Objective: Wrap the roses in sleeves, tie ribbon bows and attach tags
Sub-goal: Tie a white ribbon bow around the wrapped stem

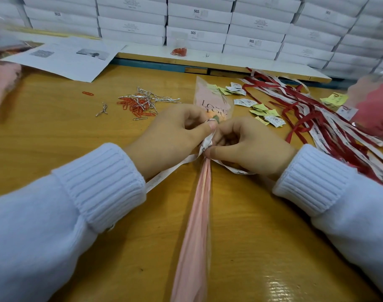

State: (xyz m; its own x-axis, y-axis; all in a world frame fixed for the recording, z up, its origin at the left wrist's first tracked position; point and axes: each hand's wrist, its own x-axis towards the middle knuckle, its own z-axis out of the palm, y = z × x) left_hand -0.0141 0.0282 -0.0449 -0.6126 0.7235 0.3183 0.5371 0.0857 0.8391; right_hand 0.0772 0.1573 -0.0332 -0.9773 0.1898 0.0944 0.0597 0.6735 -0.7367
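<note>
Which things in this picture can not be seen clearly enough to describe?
Head view:
- Knot of the ribbon: covered by the left hand and right hand, which both pinch it.
- The rose in the sleeve: mostly behind the hands.
- Print on the tags: too small.
- At left edge, a pink object: blurred, cut off.
- Sleeve's lower end: cut by bottom edge.

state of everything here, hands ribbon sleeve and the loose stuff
left hand, pinching the ribbon
right hand, pinching the ribbon
ribbon, looped round the sleeve, tails loose
sleeve, gathered tight under the ribbon
tags, loose pile, unattached
spare ribbons, tangled heap
paper clips, scattered heap
</note>
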